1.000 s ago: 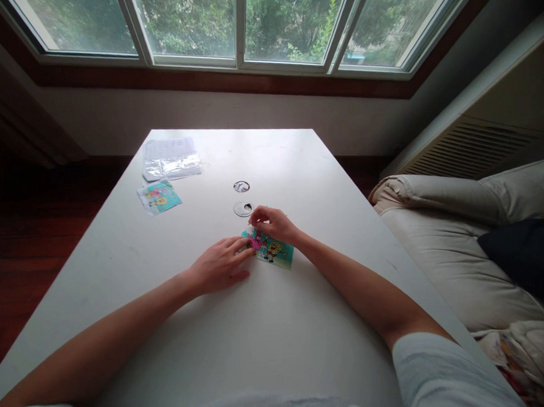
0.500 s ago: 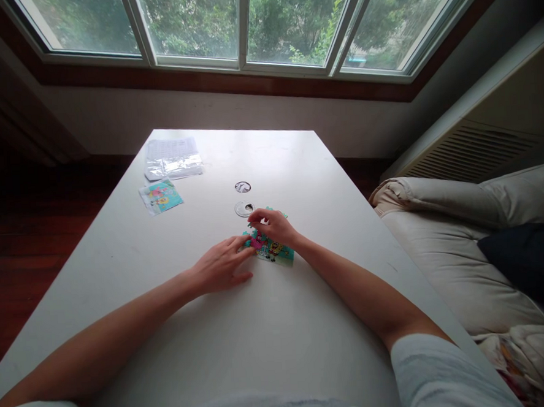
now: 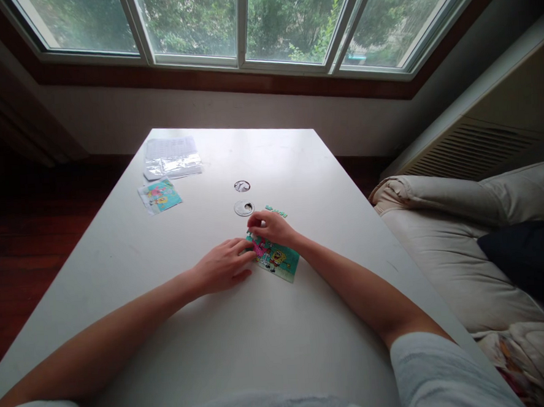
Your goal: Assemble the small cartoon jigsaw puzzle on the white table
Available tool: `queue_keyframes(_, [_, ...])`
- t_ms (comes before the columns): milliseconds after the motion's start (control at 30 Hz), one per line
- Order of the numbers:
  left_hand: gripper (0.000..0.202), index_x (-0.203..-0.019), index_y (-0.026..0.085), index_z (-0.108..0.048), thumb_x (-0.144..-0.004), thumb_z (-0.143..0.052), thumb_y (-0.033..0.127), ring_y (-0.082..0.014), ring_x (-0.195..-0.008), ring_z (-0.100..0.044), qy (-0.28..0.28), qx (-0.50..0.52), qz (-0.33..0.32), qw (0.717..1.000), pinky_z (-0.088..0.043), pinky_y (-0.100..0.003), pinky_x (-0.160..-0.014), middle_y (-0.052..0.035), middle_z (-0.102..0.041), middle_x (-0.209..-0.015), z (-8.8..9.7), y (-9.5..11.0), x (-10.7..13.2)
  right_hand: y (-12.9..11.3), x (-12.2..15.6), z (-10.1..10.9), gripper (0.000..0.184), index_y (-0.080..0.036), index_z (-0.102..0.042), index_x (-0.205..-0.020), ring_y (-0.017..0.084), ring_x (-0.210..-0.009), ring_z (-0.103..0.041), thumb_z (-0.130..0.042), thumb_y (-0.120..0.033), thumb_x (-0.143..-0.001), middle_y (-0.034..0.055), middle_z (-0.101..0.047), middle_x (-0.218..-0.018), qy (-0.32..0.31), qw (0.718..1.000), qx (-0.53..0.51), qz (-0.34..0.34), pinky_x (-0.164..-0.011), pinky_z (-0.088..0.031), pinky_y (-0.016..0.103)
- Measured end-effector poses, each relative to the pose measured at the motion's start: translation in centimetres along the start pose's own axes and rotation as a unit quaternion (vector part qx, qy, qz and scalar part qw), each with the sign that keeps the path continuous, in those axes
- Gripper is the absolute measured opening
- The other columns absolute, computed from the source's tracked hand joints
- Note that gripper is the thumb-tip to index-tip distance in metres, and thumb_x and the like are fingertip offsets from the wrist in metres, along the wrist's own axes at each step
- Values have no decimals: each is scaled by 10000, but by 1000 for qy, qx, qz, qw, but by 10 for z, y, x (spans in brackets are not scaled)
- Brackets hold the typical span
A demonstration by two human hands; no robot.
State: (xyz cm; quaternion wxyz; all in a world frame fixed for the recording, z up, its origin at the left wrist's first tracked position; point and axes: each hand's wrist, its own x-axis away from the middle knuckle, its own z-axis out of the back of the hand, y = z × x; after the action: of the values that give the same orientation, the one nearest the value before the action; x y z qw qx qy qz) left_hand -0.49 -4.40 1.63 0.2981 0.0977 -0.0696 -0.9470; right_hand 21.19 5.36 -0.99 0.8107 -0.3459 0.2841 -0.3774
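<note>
A partly joined jigsaw puzzle (image 3: 279, 259) with a cartoon print in teal, pink and yellow lies tilted on the white table. Stretched out at its left edge, the fingers of my left hand (image 3: 225, 265) rest on it. My right hand (image 3: 269, 226) hovers over the upper edge, thumb and fingertips pinched on a small green puzzle piece (image 3: 249, 232), mostly covered by the fingers. Just beyond that hand lie several loose puzzle pieces (image 3: 277, 211), partly hidden by it.
Two round cable openings (image 3: 242, 185) are set in the white table (image 3: 207, 355). At the far left lie a clear plastic bag with paper (image 3: 172, 157) and a cartoon picture sheet (image 3: 161, 195). A beige sofa (image 3: 441, 254) flanks the right table edge.
The puzzle has turned and its lower right corner has come closer to me. My right hand has dropped slightly, and the loose pieces beyond it show more clearly.
</note>
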Motion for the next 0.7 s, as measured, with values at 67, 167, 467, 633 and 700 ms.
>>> queue_keyframes(67, [365, -1309, 202, -538, -952, -559, 278, -277, -1207, -533, -1, -10, -10, 1000, -469, -446, -1049, -133, -563, -1324, 0, -1, 0, 1, 0, 0, 67, -197, -692, -849, 121, -706, -585, -640, -194, -808, -10, -672, -776, -3, 1000, 4, -3, -680, -439, 243])
queue_keyframes(167, [371, -1326, 208, -522, -962, -546, 277, -278, -1203, -536, 2, -18, -18, 1000, -471, -449, -1046, -132, -562, -1330, 0, -1, 0, 1, 1, -1, 53, -193, -681, -843, 115, -678, -568, -639, -194, -810, -16, -657, -751, -15, 1000, 5, -9, -654, -423, 238])
queue_keyframes(467, [369, -1330, 225, -530, -967, -539, 292, -277, -1173, -555, 6, -28, -15, 999, -481, -448, -1015, -126, -564, -1338, 0, -2, 0, -4, 1, 3, 33, -201, -675, -804, 147, -775, -553, -666, -170, -808, -7, -643, -737, -18, 998, 58, 1, -717, -403, 258])
queue_keyframes(633, [364, -1331, 235, -534, -974, -529, 305, -269, -1157, -560, 5, -31, -15, 999, -479, -438, -1011, -118, -572, -1328, -1, -2, 0, -6, 1, 2, 50, -203, -662, -787, 159, -793, -531, -681, -170, -820, -4, -644, -756, -17, 995, 97, 19, -779, -391, 285])
queue_keyframes(700, [366, -1332, 232, -533, -974, -528, 308, -269, -1154, -562, 4, -32, -14, 999, -479, -437, -1010, -117, -573, -1329, -1, -1, 0, -5, 2, 2, 58, -203, -655, -785, 161, -791, -522, -683, -177, -828, 0, -643, -781, -17, 993, 116, 33, -811, -384, 298])
